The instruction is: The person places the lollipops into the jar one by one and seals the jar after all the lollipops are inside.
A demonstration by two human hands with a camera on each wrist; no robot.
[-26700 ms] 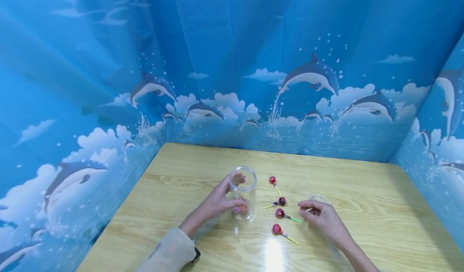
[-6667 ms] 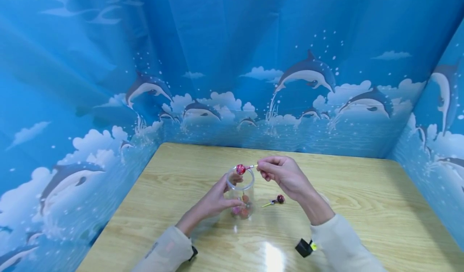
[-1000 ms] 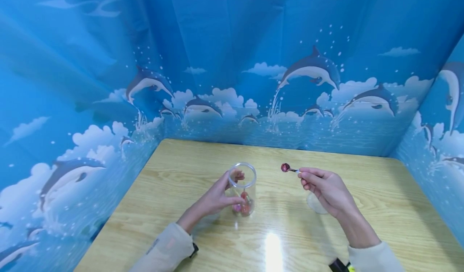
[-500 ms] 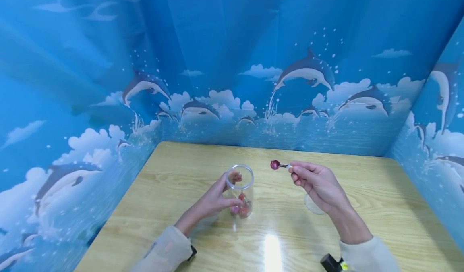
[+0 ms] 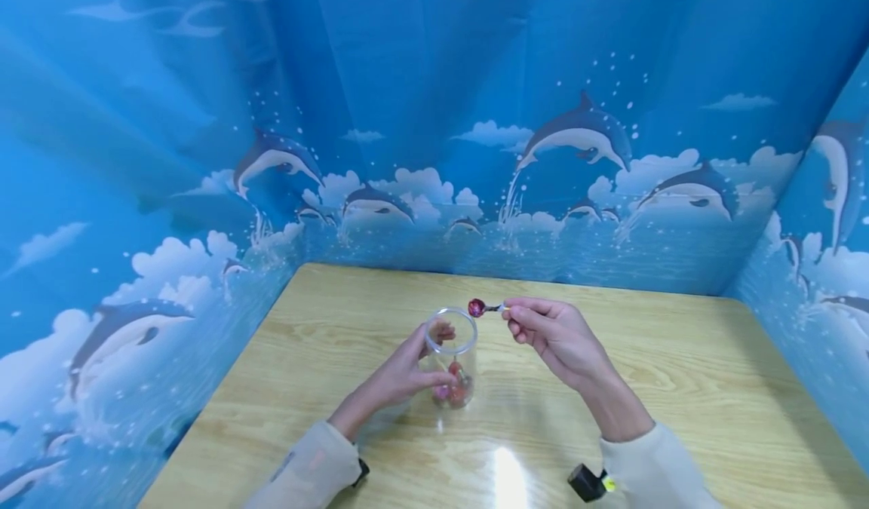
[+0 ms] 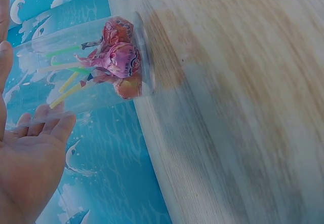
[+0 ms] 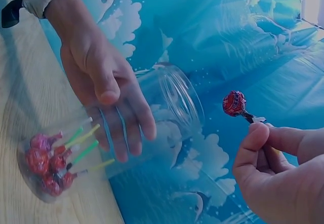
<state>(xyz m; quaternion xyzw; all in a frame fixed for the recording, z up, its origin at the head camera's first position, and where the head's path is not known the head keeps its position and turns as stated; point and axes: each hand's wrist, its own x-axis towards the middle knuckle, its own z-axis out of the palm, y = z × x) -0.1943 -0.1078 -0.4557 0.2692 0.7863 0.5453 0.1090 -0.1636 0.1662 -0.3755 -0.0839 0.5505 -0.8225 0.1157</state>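
Observation:
A clear jar [image 5: 463,362] stands upright on the table, its mouth uncovered. Several wrapped lollipops [image 7: 45,158] lie heads-down at its bottom, sticks pointing up. My left hand [image 5: 405,373] holds the jar from its left side, thumb in front and fingers behind; the left wrist view shows that hand [image 6: 33,158] along the jar wall. Between thumb and forefinger, my right hand [image 5: 560,343] pinches the stick of a dark red lollipop [image 5: 477,308]. That lollipop's head is just right of the jar's rim and above it; the right wrist view shows it apart from the mouth.
The wooden table [image 5: 679,388] reaches back to a blue dolphin-print curtain [image 5: 407,117] on the far side and both flanks. A black wrist device [image 5: 587,482] sits at the right sleeve. Light glares off the tabletop near the front.
Over the last second my right hand has moved left, bringing the lollipop near the jar's rim. Lollipops seen earlier on the table are gone from it; more lie in the jar. The left hand stays.

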